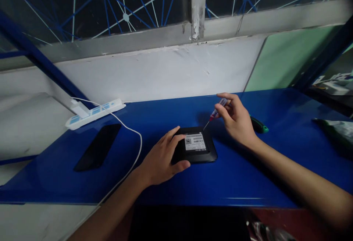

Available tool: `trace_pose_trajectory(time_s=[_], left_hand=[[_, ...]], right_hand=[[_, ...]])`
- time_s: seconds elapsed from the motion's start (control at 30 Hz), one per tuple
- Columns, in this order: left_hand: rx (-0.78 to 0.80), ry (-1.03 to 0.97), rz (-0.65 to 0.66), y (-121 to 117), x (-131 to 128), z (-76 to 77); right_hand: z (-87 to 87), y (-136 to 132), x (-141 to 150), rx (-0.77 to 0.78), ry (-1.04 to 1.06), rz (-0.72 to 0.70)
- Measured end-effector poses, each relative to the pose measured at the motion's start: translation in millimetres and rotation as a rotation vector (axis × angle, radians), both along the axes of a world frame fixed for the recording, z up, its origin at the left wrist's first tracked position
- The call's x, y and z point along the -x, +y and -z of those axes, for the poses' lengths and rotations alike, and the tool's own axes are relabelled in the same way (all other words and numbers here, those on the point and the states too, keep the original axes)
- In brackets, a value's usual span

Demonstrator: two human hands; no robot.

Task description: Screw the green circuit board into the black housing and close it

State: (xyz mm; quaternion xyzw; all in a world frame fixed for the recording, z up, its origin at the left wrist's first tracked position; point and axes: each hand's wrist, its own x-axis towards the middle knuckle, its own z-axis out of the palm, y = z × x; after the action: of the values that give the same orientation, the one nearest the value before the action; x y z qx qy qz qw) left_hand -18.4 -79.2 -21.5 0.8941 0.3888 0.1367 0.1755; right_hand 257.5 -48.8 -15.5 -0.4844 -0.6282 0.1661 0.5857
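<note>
A flat black device [211, 154] with a white printed label [195, 142] lies on the blue table. My left hand [165, 152] rests over its left side, fingers spread, thumb along the near edge. In my right hand [234, 117] is a screwdriver [214, 114] with a clear and red handle, gripped between thumb and fingers. Its thin shaft slants down to the left, and the tip meets the device near the label's upper right corner. Whether a screw sits under the tip is too small to tell.
A white power strip [96, 114] with a plugged-in adapter stands at the back left, its white cable [139, 141] crossing the table. A black flat panel [97, 148] lies left. Behind my right hand is a green-and-black handled object [259, 125]. A plastic bag [339, 132] lies far right.
</note>
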Motion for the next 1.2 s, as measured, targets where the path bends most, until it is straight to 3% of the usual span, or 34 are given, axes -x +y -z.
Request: trace_pose_trajectory(time_s=[0.23, 0.53, 0.83, 1.1, 1.2], left_hand=[[-0.003, 0.015, 0.009, -1.0, 0.9, 0.1], [0.012, 0.037, -0.004, -1.3, -0.7, -2.3], [0.015, 0.036, 0.004, -1.4, 0.9, -0.5], [0.015, 0.035, -0.005, -1.6, 0.6, -0.4], [-0.001, 0.021, -0.007, -2.1, -0.5, -0.1]], right_hand=[[1.3, -2.7, 3.7, 0.073, 0.004, -0.053], [6.4, 0.2, -0.1, 0.049, 0.043, -0.065], [0.8, -1.1, 0.1, -0.037, -0.039, 0.061], [0.9, -4.8, 3.2, -0.002, 0.013, -0.070], [1.4, -5.3, 4.1, -0.029, -0.047, -0.036]])
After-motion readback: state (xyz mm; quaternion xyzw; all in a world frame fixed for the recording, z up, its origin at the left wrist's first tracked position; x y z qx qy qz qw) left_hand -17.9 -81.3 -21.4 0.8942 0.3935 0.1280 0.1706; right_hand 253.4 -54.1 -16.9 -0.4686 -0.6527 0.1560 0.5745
